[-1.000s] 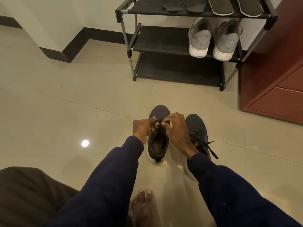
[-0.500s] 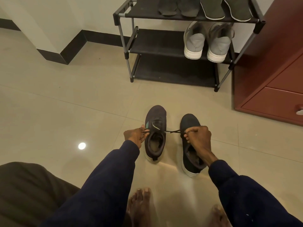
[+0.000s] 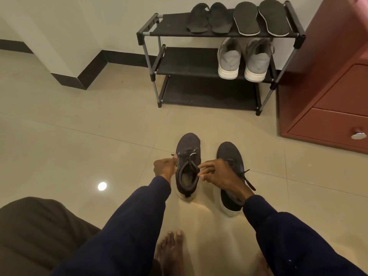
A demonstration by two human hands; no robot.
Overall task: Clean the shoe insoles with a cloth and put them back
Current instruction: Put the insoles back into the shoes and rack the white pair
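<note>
Two dark sneakers stand side by side on the tiled floor, toes pointing away from me. My left hand (image 3: pixel 164 168) pinches a lace end at the left side of the left sneaker (image 3: pixel 188 166). My right hand (image 3: pixel 221 174) hovers between the shoes with fingers loosely curled, its fingertips at the left sneaker's collar; I cannot tell whether it grips a lace. It partly covers the right sneaker (image 3: pixel 229 152), whose loose lace trails to the right. No cloth is in view.
A black shoe rack (image 3: pixel 199 62) stands against the wall with grey sneakers (image 3: pixel 243 60) on its middle shelf and several insoles and slippers (image 3: pixel 239 17) on top. A red drawer cabinet (image 3: pixel 334 100) is at the right. My bare foot (image 3: pixel 171 251) is below the shoes.
The lace was pulled taut between both hands half a second ago. My right hand has come back left toward the left sneaker's opening. The camera tilted up, showing more of the rack.
</note>
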